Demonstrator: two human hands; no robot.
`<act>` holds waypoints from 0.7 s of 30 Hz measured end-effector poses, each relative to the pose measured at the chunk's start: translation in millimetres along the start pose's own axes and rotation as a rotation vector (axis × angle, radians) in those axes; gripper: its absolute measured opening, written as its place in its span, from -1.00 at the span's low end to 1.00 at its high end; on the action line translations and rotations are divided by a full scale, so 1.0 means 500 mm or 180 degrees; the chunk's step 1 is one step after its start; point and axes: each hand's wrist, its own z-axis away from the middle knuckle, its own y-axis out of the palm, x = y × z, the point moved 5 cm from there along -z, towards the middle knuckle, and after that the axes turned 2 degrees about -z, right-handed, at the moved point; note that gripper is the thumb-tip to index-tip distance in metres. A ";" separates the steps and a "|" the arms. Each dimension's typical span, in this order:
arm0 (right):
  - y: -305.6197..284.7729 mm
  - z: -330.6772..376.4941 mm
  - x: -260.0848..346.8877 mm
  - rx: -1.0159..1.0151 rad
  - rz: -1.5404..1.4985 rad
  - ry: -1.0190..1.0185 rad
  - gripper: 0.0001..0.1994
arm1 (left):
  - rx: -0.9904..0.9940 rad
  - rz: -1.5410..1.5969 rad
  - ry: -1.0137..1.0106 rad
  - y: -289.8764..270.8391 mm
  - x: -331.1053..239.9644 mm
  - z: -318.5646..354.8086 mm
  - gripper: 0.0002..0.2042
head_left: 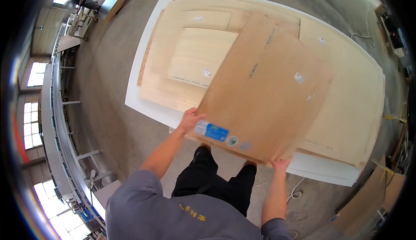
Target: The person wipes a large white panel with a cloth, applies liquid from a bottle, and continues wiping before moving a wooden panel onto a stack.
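A large brown wooden panel [264, 92], with blue and white stickers near its close edge, slants over a stack of boards. My left hand [190, 119] grips its near left corner. At the near right corner, my right hand [281, 163] is closed on the edge. Beneath it lie pale plywood sheets [346, 79] of different sizes, some bearing small white labels. A smaller pale board [197, 53] shows to the left of the panel. Under everything is a big white sheet [145, 62], its rim showing around the wood.
A long metal conveyor-like rail [60, 123] runs along the left. Another person [86, 2] stands at the far left by a cart [82, 25]. Brown boards [368, 201] lean at the lower right. A white cable [295, 192] lies on the concrete floor near my feet.
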 end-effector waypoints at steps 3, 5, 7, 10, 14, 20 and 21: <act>0.136 0.058 -0.236 0.1359 0.0803 0.0471 0.10 | -0.0343 -0.0860 0.0123 -0.234 0.040 0.053 -0.73; 0.098 -0.039 -0.336 0.0901 0.0988 0.0526 0.07 | -0.0688 -0.0849 0.0002 -0.335 0.003 0.100 -0.76; 0.221 0.015 -0.431 0.0142 0.1366 0.0358 -0.02 | -0.0873 -0.0816 0.0100 -0.486 0.078 0.106 -0.81; 0.438 0.032 -0.506 0.1560 0.1680 0.0074 -0.19 | -0.0907 -0.0470 0.0196 -0.605 0.066 0.017 -0.84; 0.614 0.063 -0.524 0.1282 0.4224 -0.1281 -0.17 | -0.0672 0.0054 0.0263 -0.618 -0.005 -0.138 -0.82; 0.627 0.044 -0.578 0.0964 0.7413 -0.2281 -0.01 | -0.0586 -0.0627 -0.0302 -0.677 0.192 -0.375 -0.67; 0.618 0.032 -0.590 0.1020 0.7752 -0.2002 0.00 | -0.1016 -0.1532 -0.0242 -0.677 0.236 -0.388 -0.60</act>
